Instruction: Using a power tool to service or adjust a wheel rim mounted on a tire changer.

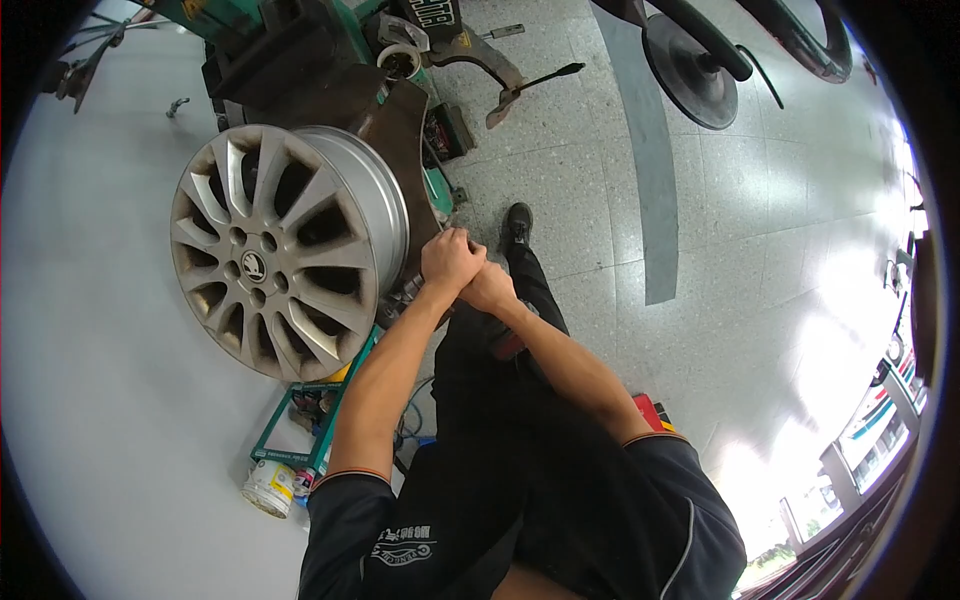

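Note:
My left hand (453,262) is closed in a fist in front of me. Just beside and below it, my right hand (490,287) is closed too, and the two hands touch. Whatever they grip, if anything, is hidden by my fingers. To the left of my hands a silver multi-spoke alloy wheel rim (325,185), bare of any tyre and dirty on its face, stands on edge against a dark machine part (398,125). A gap lies between my hands and the rim.
A green machine (340,30) fills the far left, with a white cup (402,62) on it. A green-framed rack (290,455) and a white tub (268,488) stand below the rim. A round black disc (690,80) is at the far right. My shoe (518,222) rests on the tiled floor (560,220).

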`<state>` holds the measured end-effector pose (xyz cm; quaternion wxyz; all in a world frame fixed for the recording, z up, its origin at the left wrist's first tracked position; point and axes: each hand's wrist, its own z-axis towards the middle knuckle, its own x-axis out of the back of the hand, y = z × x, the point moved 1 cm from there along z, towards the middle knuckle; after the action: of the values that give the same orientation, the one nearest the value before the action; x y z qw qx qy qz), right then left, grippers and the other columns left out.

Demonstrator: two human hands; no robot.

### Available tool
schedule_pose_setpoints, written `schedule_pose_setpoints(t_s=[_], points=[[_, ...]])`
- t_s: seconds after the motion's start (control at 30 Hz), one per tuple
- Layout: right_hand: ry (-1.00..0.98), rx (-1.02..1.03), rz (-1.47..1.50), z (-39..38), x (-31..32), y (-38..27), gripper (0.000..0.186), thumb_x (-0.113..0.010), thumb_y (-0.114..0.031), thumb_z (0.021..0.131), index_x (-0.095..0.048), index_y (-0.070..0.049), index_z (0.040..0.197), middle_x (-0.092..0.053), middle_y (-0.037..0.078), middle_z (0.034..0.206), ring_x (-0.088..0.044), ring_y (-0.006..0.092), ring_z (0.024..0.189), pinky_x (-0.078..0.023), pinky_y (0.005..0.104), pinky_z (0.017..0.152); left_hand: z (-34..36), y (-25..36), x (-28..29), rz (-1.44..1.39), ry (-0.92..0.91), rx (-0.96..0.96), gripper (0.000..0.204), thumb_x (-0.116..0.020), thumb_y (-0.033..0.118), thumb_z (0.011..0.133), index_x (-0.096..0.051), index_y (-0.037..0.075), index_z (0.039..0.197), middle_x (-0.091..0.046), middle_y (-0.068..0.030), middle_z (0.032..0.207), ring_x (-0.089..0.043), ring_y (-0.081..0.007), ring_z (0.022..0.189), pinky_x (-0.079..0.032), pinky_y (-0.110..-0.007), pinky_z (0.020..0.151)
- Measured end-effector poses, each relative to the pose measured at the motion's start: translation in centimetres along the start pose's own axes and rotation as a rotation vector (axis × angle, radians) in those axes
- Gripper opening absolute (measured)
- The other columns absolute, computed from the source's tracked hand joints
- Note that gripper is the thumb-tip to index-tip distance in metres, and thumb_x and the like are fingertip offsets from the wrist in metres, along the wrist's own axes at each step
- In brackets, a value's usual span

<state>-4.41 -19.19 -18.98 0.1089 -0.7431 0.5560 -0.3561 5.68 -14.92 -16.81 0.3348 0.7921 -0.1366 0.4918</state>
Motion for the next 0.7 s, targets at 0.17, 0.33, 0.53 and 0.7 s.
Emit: schedule_pose_setpoints(t_s=[0.17,0.33,0.53,0.7], points=[[0.010,0.005,0.000,0.3,-0.5,0.2,0.046,-0.066,-0.043,0.075,-0.062,-0.006,0.102,-0.067,0.021,0.091,-0.064,0.0395,0.085,-0.052,0.0463,0.073,-0.1,-0.3,0.0,-0.018,0.015,-0.001,0.023,-0.064,0.023,0.068,-0.066,0.003,0.078,-0.066,-0.0149,0.080,-0.065,-0.0326,0.073,-0.053,-0.043,0.067],[0.030,0.020,0.008,0.3,-1.1,0.5,0.045,-0.066,-0.043,0.075,-0.063,-0.007,0.101,-0.067,0.021,0.091,-0.064,0.0396,0.086,-0.052,0.0466,0.073,-0.2,-0.3,0.0,-0.011,-0.005,0.004,0.023,-0.064,0.023,0.068,-0.066,0.003,0.078,-0.066,-0.0148,0.079,-0.065,-0.0328,0.072,-0.053,-0.043,0.066],[0.038,-0.005,0.023,0.1,-0.7,0.2,0.048,-0.067,-0.044,0.074,-0.062,-0.007,0.103,-0.067,0.021,0.092,-0.064,0.0391,0.087,-0.052,0.0465,0.074,-0.2,-0.1,0.0,-0.005,-0.008,0.013,0.022,-0.064,0.023,0.068,-0.066,0.003,0.078,-0.067,-0.0152,0.081,-0.065,-0.0331,0.073,-0.053,-0.043,0.067],[0.010,-0.015,0.019,-0.1,-0.2,-0.2,0.051,-0.067,-0.046,0.073,-0.061,-0.007,0.106,-0.067,0.021,0.093,-0.064,0.0390,0.089,-0.052,0.0463,0.075,-0.2,-0.2,0.0,-0.011,0.002,-0.002,0.025,-0.064,0.027,0.070,-0.064,0.002,0.074,-0.065,-0.0156,0.077,-0.065,-0.0328,0.074,-0.053,-0.044,0.069]])
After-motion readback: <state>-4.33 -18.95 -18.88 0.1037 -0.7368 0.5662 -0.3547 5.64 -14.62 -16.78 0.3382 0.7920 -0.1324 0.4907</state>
